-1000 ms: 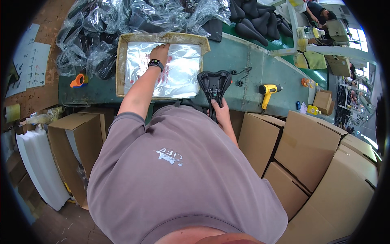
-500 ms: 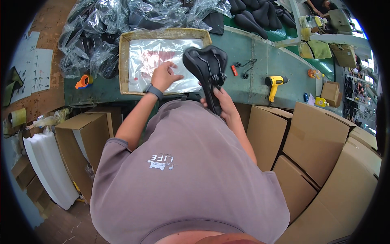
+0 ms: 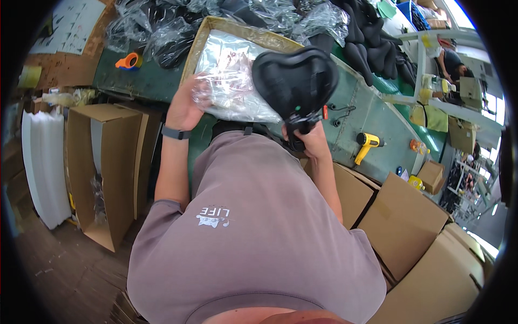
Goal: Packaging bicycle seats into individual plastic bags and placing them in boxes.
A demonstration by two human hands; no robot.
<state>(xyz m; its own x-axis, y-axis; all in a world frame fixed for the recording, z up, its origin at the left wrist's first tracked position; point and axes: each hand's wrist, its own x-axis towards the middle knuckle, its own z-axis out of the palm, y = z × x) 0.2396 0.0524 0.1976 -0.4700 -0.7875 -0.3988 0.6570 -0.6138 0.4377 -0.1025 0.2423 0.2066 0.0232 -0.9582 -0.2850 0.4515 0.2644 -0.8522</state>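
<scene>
A black bicycle saddle stands tilted up in front of me, underside with rails and clamp partly showing. My right hand is closed round its narrow end. My left hand, with a dark band on the wrist, grips the edge of a clear plastic bag; its fingertips are partly covered by the film. The bag is lifted and crumpled over a stack of flat clear bags in a shallow cardboard tray. The saddle's wide end overlaps the tray's right side.
Plastic-wrapped saddles pile up at the back left, bare black saddles at the back right. An orange tape roll and a yellow heat gun lie on the green bench. Cardboard boxes stand right, white foam sheets left.
My left hand has moved left from above the bags and taken hold of one, lifting it. The saddle has risen and turned in my right hand. The view has swung round.
</scene>
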